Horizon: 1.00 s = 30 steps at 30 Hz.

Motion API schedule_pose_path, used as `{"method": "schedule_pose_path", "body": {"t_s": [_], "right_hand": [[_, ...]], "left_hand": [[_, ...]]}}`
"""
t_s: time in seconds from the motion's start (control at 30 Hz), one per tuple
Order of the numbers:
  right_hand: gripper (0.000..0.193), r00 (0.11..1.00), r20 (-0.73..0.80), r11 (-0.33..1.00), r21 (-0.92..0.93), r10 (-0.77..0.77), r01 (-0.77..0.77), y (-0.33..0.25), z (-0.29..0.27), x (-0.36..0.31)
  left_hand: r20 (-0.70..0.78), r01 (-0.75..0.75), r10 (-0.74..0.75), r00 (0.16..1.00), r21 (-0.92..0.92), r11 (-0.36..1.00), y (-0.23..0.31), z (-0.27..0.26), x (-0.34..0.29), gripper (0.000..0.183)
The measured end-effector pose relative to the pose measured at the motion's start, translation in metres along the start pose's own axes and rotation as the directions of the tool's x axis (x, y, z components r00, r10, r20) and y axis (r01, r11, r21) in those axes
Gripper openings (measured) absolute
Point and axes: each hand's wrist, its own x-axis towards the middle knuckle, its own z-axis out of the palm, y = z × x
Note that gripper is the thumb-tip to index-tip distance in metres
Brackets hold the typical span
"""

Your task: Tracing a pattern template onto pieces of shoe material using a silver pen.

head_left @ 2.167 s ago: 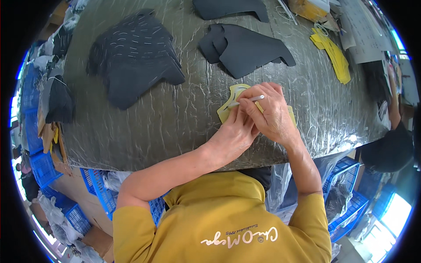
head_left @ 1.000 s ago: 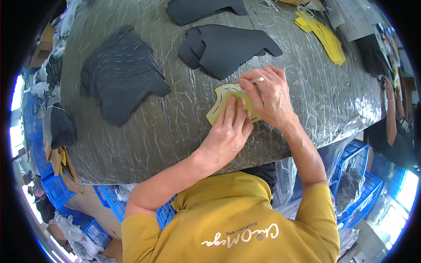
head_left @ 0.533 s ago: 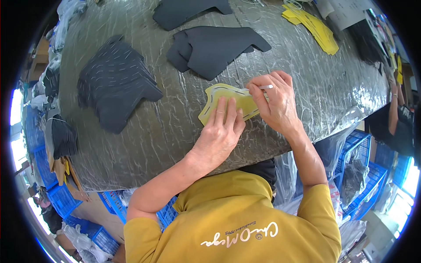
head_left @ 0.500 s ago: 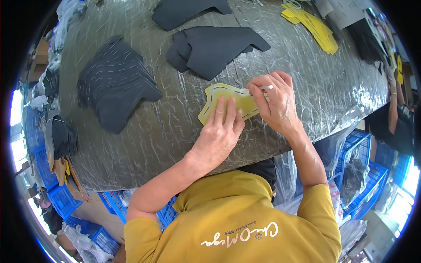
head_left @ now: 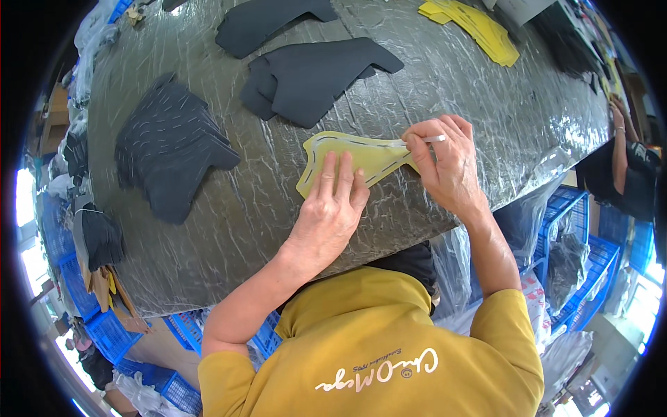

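Note:
A yellow template (head_left: 356, 156) with slotted lines lies flat on the plastic-covered table (head_left: 431, 83), near its front edge. My left hand (head_left: 332, 208) presses flat on the template's lower part, fingers together. My right hand (head_left: 445, 163) grips a thin silver pen (head_left: 425, 140), its tip touching the template's right end. What lies under the template is hidden.
A stack of black cut pieces with pale marks (head_left: 174, 149) lies to the left. Plain black pieces (head_left: 316, 73) sit beyond the template. Yellow templates (head_left: 476, 28) lie at the far right. Blue crates (head_left: 590, 236) stand beside the table. Another person (head_left: 629, 174) is at the right edge.
My head has shifted, so the table sits differently in view. My left hand has slid lower on the template, uncovering more of it. My right hand keeps the pen at the template's right end.

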Motion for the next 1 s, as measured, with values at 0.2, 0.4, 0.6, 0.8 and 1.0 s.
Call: {"method": "schedule_pose_path", "body": {"t_s": [0.2,0.4,0.6,0.8,1.0], "right_hand": [[0.004,0.996,-0.037,0.991,-0.102,0.081,-0.084,0.005,-0.013,-0.003],[0.005,0.991,-0.041,0.986,-0.103,0.13,-0.134,0.012,-0.017,-0.006],[0.004,0.99,-0.075,0.992,-0.036,0.118,-0.121,0.006,-0.011,-0.004],[0.003,0.997,-0.022,0.997,0.022,0.076,-0.076,-0.009,0.008,0.002],[0.005,0.993,-0.051,0.994,0.011,0.106,-0.106,-0.002,0.0,-0.003]], "left_hand": [[0.025,-0.007,0.007,1.0,0.006,1.0,0.0,0.0,0.0,0.05],[0.029,-0.002,0.002,1.0,0.019,1.0,0.0,-0.001,-0.001,0.051],[0.042,-0.002,0.001,0.999,0.012,1.0,0.0,-0.003,0.0,0.051],[0.049,-0.003,0.002,0.999,0.021,1.0,0.001,-0.006,0.001,0.051],[0.045,0.006,-0.006,0.999,0.017,1.0,0.001,-0.005,0.001,0.05]]}}
